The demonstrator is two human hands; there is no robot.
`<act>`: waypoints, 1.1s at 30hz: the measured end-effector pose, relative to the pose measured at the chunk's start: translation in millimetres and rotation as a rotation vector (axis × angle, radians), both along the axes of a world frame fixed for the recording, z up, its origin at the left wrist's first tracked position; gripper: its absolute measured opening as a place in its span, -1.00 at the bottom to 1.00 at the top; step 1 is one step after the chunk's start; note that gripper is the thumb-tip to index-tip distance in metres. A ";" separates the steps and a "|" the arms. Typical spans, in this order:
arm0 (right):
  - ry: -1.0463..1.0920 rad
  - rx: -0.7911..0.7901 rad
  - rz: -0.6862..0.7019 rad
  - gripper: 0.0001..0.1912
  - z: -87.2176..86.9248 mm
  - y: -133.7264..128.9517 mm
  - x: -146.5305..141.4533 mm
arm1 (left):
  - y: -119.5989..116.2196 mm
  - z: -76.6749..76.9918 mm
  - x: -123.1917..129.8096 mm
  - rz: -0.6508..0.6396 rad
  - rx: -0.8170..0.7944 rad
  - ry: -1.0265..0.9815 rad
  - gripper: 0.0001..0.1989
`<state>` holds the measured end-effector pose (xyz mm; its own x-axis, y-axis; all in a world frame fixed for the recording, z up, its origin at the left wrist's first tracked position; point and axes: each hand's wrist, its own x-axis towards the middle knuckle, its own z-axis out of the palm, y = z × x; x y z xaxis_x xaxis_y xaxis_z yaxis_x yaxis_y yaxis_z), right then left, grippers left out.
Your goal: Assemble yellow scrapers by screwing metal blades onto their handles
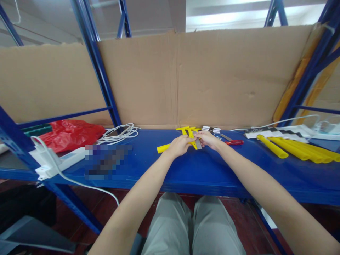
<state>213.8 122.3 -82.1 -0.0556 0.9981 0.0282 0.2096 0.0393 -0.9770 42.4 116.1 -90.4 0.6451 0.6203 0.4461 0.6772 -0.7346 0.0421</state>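
Working close to the back of the blue shelf (212, 173), the person is bringing both hands together over a yellow piece (191, 132) and a flat metal plate (198, 143). The left hand (179, 144) is curling narrowly around the yellow piece, while the right hand (207, 139) is pinching at the plate's edge. Judging by how things are lying, this one unit is looking partway along: plate and yellow piece are meeting, but whether they are fastened is too small to tell. A yellow tube (163, 148) is poking out beside the left hand, possibly joining the piece behind the fingers. Another yellow T-shaped part (182, 129) is resting just behind, apparently without a plate. More seems to be waiting: several yellow tubes (297, 148) are lying loose at the right, and a red-handled tool (234, 142) is sitting unused near the right forearm.
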 end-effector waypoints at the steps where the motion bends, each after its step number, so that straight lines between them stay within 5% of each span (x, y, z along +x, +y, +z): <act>1: 0.007 0.009 -0.017 -0.78 -0.2 0.8 -1.0 | 0.9 -0.7 0.1 -0.005 0.005 -0.010 -0.62; 13: 0.043 0.113 -0.176 -0.81 2.7 -0.7 -12.2 | 0.5 1.2 0.3 -0.007 0.011 -0.069 -0.61; 22: 0.127 0.048 -0.117 -0.83 -3.2 -0.5 -7.6 | -9.8 11.5 -3.2 0.110 0.007 0.070 -0.60; 33: 0.029 0.176 -0.328 -0.84 13.5 5.5 35.7 | -2.6 9.4 -8.9 0.190 -0.039 0.014 -0.61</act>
<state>249.5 127.8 -68.5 0.2698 0.9423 0.1981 0.2115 0.1427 -0.9669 33.4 113.5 -80.9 0.5208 0.7482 0.4110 0.8042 -0.5916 0.0579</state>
